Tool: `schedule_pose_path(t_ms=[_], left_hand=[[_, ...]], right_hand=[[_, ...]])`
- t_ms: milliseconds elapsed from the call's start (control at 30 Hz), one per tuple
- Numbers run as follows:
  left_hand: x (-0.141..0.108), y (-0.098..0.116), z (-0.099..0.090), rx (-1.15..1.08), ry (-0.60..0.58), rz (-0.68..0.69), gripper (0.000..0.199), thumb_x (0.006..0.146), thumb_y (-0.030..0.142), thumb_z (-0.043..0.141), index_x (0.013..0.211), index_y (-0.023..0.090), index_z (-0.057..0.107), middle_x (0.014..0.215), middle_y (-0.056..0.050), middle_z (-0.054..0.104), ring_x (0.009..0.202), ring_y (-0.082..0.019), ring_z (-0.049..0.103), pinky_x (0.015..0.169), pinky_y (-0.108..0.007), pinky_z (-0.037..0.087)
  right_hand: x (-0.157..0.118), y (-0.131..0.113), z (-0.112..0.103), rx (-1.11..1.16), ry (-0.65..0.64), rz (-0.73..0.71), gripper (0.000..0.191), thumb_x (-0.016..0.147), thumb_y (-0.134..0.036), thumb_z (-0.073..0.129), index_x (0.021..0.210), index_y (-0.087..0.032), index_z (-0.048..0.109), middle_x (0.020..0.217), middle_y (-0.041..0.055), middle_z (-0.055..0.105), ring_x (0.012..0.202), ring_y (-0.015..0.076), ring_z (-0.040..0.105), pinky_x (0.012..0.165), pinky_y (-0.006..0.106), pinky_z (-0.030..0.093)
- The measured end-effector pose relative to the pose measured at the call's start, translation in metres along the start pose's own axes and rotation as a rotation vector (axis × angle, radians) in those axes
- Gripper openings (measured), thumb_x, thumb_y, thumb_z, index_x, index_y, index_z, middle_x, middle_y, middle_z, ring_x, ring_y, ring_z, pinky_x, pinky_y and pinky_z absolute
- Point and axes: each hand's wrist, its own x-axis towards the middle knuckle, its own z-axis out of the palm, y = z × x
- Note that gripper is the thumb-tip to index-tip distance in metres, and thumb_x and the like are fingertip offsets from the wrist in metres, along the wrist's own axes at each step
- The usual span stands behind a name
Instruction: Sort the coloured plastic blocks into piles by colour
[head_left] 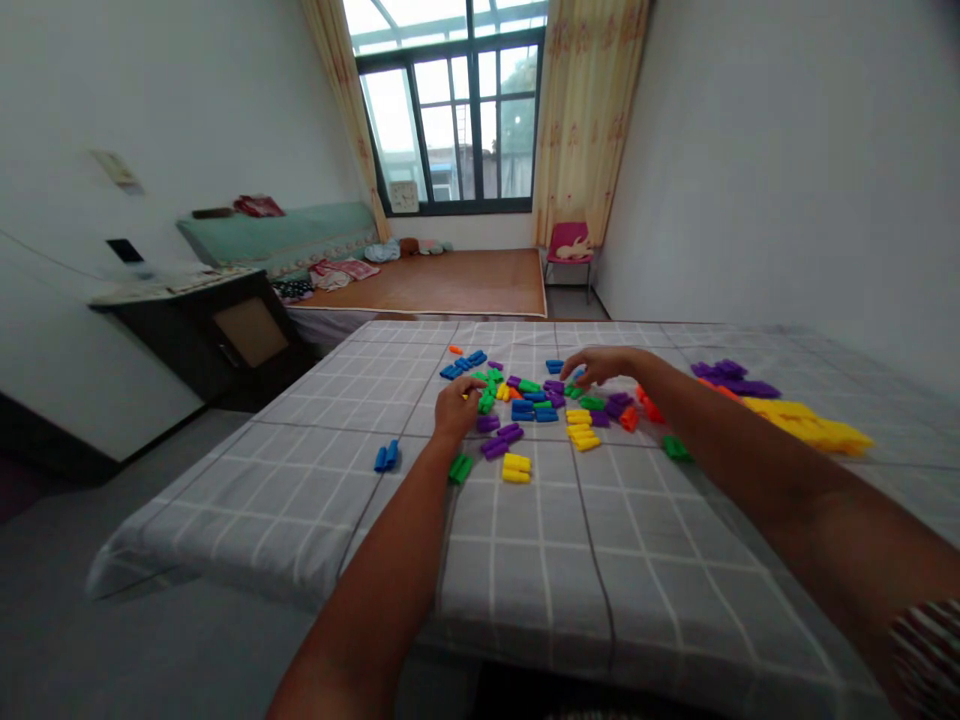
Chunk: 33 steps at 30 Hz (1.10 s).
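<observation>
My left hand [456, 405] is at the left side of a spread of small coloured plastic pieces, its fingers curled beside some green pieces [486, 402]. A bit of yellow shows at its fingers, too small to name. On the far right side of the spread, my right hand [600, 366] reaches down with fingers apart, over green and blue pieces. Between the hands lie blue pieces [534, 411] and several purple, orange and green ones. Nearer to me are purple pieces [502, 441], a yellow pair [517, 468] and yellow pieces [582, 430]. A green piece [460, 469] lies beside my left forearm.
A grey checked cloth [300, 520] covers the table. A blue pair [387, 456] lies apart at left. Beyond my right forearm are larger yellow [810, 425] and purple [735, 380] heaps. A bed [450, 280], dark cabinet [247, 330] and pink chair [570, 240] stand behind.
</observation>
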Motion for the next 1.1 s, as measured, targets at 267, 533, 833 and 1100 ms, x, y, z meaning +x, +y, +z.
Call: schedule_pose_path(t_ms=[267,533,833,1100], left_hand=[[-0.004,0.009,-0.002,0.127,-0.098,0.106,0.027,0.081,0.009,0.050,0.091,0.021,0.072,0.097,-0.004,0.071,0.092,-0.018,0.064,0.088,-0.032,0.050],[-0.007,0.012,0.003,0.078,-0.235,0.204,0.033,0.088,0.032,0.058,0.118,0.019,0.064,0.112,-0.009,0.068,0.103,-0.022,0.061,0.092,-0.039,0.050],[-0.008,0.004,0.002,0.018,-0.311,0.177,0.044,0.076,0.030,0.069,0.118,0.018,0.063,0.107,-0.009,0.064,0.096,-0.021,0.061,0.086,-0.036,0.051],[-0.007,0.010,-0.002,0.095,-0.323,0.057,0.032,0.076,0.037,0.065,0.102,0.018,0.062,0.092,-0.004,0.066,0.083,-0.019,0.062,0.076,-0.033,0.050]], right_hand=[[0.039,-0.078,0.042,-0.225,0.331,-0.155,0.035,0.076,-0.036,0.069,0.107,-0.021,0.069,0.102,0.0055,0.073,0.090,0.0205,0.066,0.072,0.025,0.047],[0.022,-0.093,0.060,-0.150,0.536,-0.586,0.037,0.072,-0.018,0.070,0.109,-0.019,0.064,0.107,0.0058,0.067,0.096,0.0194,0.061,0.083,0.031,0.046],[-0.024,-0.092,0.066,-0.492,0.698,-0.431,0.031,0.077,-0.024,0.068,0.108,-0.022,0.065,0.105,0.0088,0.069,0.102,0.0261,0.054,0.083,0.035,0.039],[-0.104,-0.039,0.045,-0.092,0.667,-0.382,0.035,0.074,-0.026,0.066,0.108,-0.021,0.063,0.099,0.0047,0.067,0.089,0.0186,0.059,0.077,0.030,0.046]])
